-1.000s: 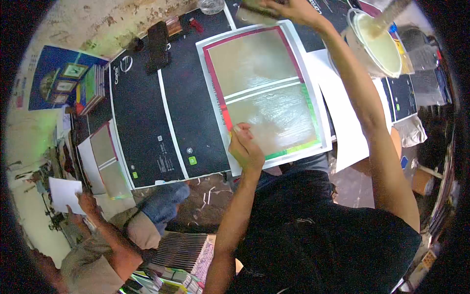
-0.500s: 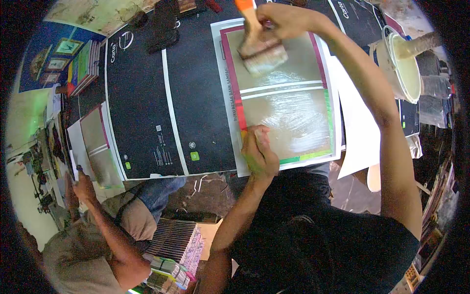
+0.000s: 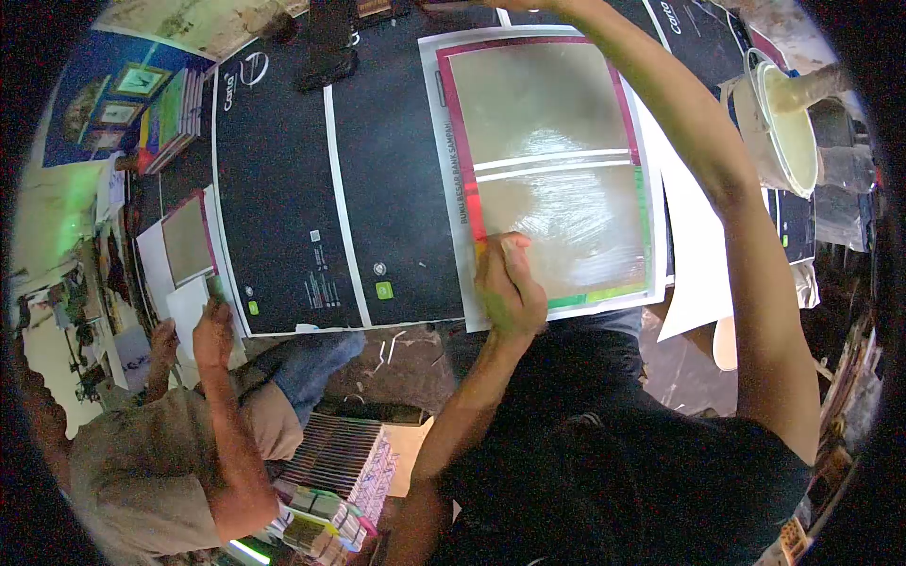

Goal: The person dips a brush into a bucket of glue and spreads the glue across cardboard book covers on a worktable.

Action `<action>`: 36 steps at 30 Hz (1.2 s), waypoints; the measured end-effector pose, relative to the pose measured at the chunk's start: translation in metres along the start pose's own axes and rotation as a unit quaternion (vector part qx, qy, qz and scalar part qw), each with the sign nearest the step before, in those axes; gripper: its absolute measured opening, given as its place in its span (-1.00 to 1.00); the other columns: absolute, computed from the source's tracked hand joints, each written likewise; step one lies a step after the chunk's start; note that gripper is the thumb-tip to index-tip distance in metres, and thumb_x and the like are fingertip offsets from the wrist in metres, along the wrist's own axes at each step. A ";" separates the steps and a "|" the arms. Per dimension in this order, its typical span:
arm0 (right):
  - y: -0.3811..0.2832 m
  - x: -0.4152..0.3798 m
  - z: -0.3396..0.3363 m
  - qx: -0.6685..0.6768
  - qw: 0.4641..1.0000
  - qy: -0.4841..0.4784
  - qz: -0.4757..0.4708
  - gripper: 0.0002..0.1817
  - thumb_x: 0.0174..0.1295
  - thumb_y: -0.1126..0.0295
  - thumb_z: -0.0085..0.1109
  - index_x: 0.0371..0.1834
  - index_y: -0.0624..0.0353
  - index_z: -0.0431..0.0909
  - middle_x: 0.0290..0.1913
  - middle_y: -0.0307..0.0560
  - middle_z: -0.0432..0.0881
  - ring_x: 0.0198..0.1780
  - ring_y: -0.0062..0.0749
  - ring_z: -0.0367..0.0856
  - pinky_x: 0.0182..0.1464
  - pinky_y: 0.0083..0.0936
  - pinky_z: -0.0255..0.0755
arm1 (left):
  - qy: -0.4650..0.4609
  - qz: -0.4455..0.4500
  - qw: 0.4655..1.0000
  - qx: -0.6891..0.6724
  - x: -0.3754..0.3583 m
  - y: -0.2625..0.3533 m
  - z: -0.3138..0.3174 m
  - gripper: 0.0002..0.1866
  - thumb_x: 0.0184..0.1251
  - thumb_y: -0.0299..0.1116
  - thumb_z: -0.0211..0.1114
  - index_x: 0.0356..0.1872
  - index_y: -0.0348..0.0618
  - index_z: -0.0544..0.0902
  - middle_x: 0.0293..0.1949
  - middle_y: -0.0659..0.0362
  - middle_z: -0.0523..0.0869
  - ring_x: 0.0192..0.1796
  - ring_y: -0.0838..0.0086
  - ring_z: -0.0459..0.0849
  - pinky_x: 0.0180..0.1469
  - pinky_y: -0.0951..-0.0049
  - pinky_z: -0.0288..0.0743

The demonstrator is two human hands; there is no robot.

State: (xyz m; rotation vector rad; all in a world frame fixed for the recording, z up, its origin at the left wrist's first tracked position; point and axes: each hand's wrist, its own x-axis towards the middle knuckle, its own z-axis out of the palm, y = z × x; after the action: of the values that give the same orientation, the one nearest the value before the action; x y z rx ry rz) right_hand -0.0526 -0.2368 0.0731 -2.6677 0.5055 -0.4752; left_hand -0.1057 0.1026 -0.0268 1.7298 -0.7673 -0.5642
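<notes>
A printed sheet (image 3: 460, 292) lies on black boards in front of me, with two grey-brown panels inside a maroon, red and green border. Wet, whitish streaks (image 3: 566, 222) shine across its middle. My left hand (image 3: 510, 283) rests on the sheet's lower left part, fingers curled closed; whatever may be inside them is hidden. At the top edge of the view, only a sliver of my right hand (image 3: 524, 4) shows beyond the sheet's far side. Its fingers are cut off, and I cannot make out the paintbrush there.
A bucket of pale paste (image 3: 793, 141) stands at the right, a thick stick in it. White paper (image 3: 696, 245) lies under my right arm. On the left, a co-worker's hands (image 3: 215, 330) handle a similar sheet (image 3: 189, 241). Books (image 3: 175, 118) are stacked at the far left.
My right hand has moved up and away from the sheet, out to the top edge; the paintbrush has left the sheet. My left hand stays put. The co-worker's hand shifted right.
</notes>
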 end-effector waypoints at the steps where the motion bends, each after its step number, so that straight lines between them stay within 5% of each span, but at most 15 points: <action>1: 0.007 -0.003 -0.001 0.009 1.000 0.022 -0.015 -0.82 0.11 0.34 0.23 -0.39 0.26 0.57 -0.44 0.06 0.64 -0.38 -0.25 0.61 -0.34 -0.31 0.46 | 0.003 0.005 1.000 0.000 0.002 0.000 0.001 -0.71 0.49 -0.29 -0.13 -0.31 -0.20 0.51 -0.51 0.06 0.50 -0.46 0.26 0.50 -0.36 0.27 0.33; 4: 0.006 -0.022 0.000 0.277 0.949 -0.093 -0.116 -0.69 0.10 0.37 0.26 -0.11 0.29 0.61 -0.28 -0.04 0.70 -0.27 -0.39 0.61 -0.19 -0.41 0.50 | 0.008 0.017 1.000 -0.002 0.002 -0.001 0.003 -0.70 0.50 -0.28 -0.14 -0.32 -0.21 0.51 -0.52 0.06 0.50 -0.47 0.26 0.49 -0.36 0.28 0.34; 6: 0.016 -0.034 -0.006 0.178 0.963 -0.182 -0.087 -0.73 0.11 0.38 0.26 -0.15 0.28 0.63 -0.31 -0.09 0.71 -0.29 -0.36 0.61 -0.17 -0.41 0.52 | -0.003 0.008 1.000 0.004 0.002 0.001 0.001 -0.69 0.50 -0.27 -0.14 -0.32 -0.22 0.51 -0.52 0.06 0.51 -0.47 0.27 0.50 -0.37 0.28 0.34; 8: 0.042 -0.034 -0.002 0.206 0.976 -0.054 -0.044 -0.74 0.13 0.36 0.27 -0.17 0.28 0.63 -0.33 -0.09 0.71 -0.32 -0.39 0.61 -0.24 -0.38 0.50 | 0.007 0.012 1.000 0.010 -0.001 0.001 0.001 -0.63 0.51 -0.21 -0.16 -0.35 -0.23 0.53 -0.54 0.09 0.50 -0.49 0.33 0.48 -0.39 0.33 0.33; 9: 0.049 -0.035 -0.017 -0.037 0.989 -0.025 0.141 -0.72 0.11 0.32 0.30 -0.19 0.28 0.62 -0.38 -0.13 0.68 -0.36 -0.45 0.57 -0.32 -0.37 0.46 | 0.026 0.024 0.999 0.010 -0.001 -0.003 0.005 -0.57 0.53 -0.16 -0.19 -0.38 -0.24 0.54 -0.56 0.13 0.50 -0.51 0.39 0.46 -0.41 0.37 0.32; 12: 0.045 -0.052 -0.018 0.173 0.974 0.113 0.090 -0.76 0.09 0.32 0.28 -0.28 0.28 0.60 -0.47 -0.18 0.60 -0.40 -0.50 0.52 -0.38 -0.37 0.41 | 0.032 0.034 0.999 -0.006 0.001 -0.007 0.006 -0.59 0.52 -0.16 -0.17 -0.36 -0.24 0.53 -0.55 0.10 0.50 -0.50 0.36 0.47 -0.41 0.35 0.32; 16: 0.050 -0.083 -0.019 0.137 0.989 -0.041 0.047 -0.79 0.07 0.37 0.20 -0.28 0.27 0.58 -0.41 -0.06 0.63 -0.33 -0.43 0.57 -0.24 -0.41 0.47 | 0.005 0.013 1.000 0.010 0.001 -0.002 0.003 -0.59 0.51 -0.14 -0.15 -0.34 -0.24 0.52 -0.54 0.09 0.50 -0.50 0.34 0.47 -0.40 0.33 0.33; 18: 0.077 -0.086 -0.023 0.160 0.984 0.081 -0.006 -0.76 0.07 0.36 0.22 -0.24 0.27 0.58 -0.33 0.02 0.68 -0.29 -0.35 0.63 -0.22 -0.36 0.48 | 0.015 0.012 1.000 0.006 -0.002 -0.005 0.005 -0.57 0.52 -0.12 -0.17 -0.35 -0.25 0.53 -0.55 0.09 0.50 -0.51 0.35 0.48 -0.41 0.33 0.33; 20: 0.076 -0.092 -0.027 -0.003 0.967 0.217 0.131 -0.76 0.08 0.37 0.22 -0.23 0.29 0.58 -0.32 -0.03 0.69 -0.27 -0.38 0.63 -0.22 -0.36 0.48 | 0.033 0.027 0.999 0.006 -0.001 -0.007 0.006 -0.55 0.52 -0.12 -0.18 -0.36 -0.25 0.54 -0.56 0.10 0.49 -0.52 0.35 0.48 -0.43 0.33 0.32; 23: 0.056 -0.113 -0.025 0.279 0.944 0.164 0.060 -0.70 0.07 0.36 0.23 -0.20 0.35 0.56 -0.40 -0.17 0.60 -0.30 -0.49 0.56 -0.22 -0.44 0.47 | 0.047 0.042 0.998 0.012 0.000 -0.003 0.009 -0.54 0.53 -0.13 -0.19 -0.37 -0.26 0.54 -0.59 0.11 0.47 -0.54 0.36 0.47 -0.45 0.35 0.31; 26: 0.047 -0.138 -0.042 0.006 0.989 0.002 0.147 -0.73 0.11 0.29 0.28 -0.23 0.26 0.60 -0.42 -0.09 0.65 -0.37 -0.39 0.60 -0.21 -0.41 0.50 | 0.038 0.025 0.999 0.017 -0.002 0.001 0.007 -0.54 0.54 -0.13 -0.19 -0.37 -0.27 0.55 -0.62 0.12 0.46 -0.55 0.37 0.47 -0.47 0.36 0.30; 28: 0.042 -0.146 -0.044 0.154 0.959 0.183 0.150 -0.72 0.13 0.24 0.28 -0.24 0.23 0.62 -0.40 0.07 0.67 -0.38 -0.27 0.63 -0.24 -0.37 0.50 | 0.041 0.032 0.999 0.000 0.000 0.003 0.007 -0.53 0.54 -0.13 -0.19 -0.37 -0.27 0.55 -0.64 0.13 0.44 -0.56 0.38 0.46 -0.47 0.36 0.30; 30: 0.032 -0.148 -0.045 -0.017 0.926 0.324 0.193 -0.75 0.17 0.25 0.23 -0.21 0.19 0.65 -0.34 0.18 0.67 -0.31 -0.22 0.68 -0.24 -0.38 0.51 | 0.057 0.045 0.997 0.009 0.002 -0.002 0.008 -0.53 0.55 -0.14 -0.19 -0.37 -0.28 0.55 -0.64 0.13 0.43 -0.57 0.38 0.45 -0.48 0.36 0.29; 34: 0.020 -0.175 -0.011 0.082 0.956 0.259 0.108 -0.58 0.04 0.08 0.33 -0.21 0.21 0.67 -0.29 0.16 0.70 -0.20 -0.11 0.70 -0.08 -0.28 0.54 | 0.060 0.036 0.997 0.040 0.000 0.004 0.009 -0.52 0.56 -0.14 -0.20 -0.40 -0.28 0.55 -0.66 0.14 0.42 -0.59 0.39 0.43 -0.49 0.34 0.27; 36: 0.010 -0.195 -0.022 0.060 0.980 0.068 0.176 -0.58 0.04 0.07 0.33 -0.20 0.21 0.66 -0.31 0.12 0.70 -0.26 -0.12 0.70 -0.10 -0.28 0.54 | 0.069 0.051 0.996 0.036 0.000 0.003 0.012 -0.51 0.57 -0.14 -0.20 -0.43 -0.27 0.54 -0.67 0.14 0.41 -0.61 0.39 0.41 -0.51 0.33 0.25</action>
State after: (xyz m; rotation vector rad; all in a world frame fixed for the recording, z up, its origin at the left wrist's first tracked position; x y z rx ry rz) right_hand -0.2348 -0.1729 0.0386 -2.3727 0.9366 -0.5615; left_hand -0.1146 0.0942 -0.0275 1.7643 -0.7807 -0.3461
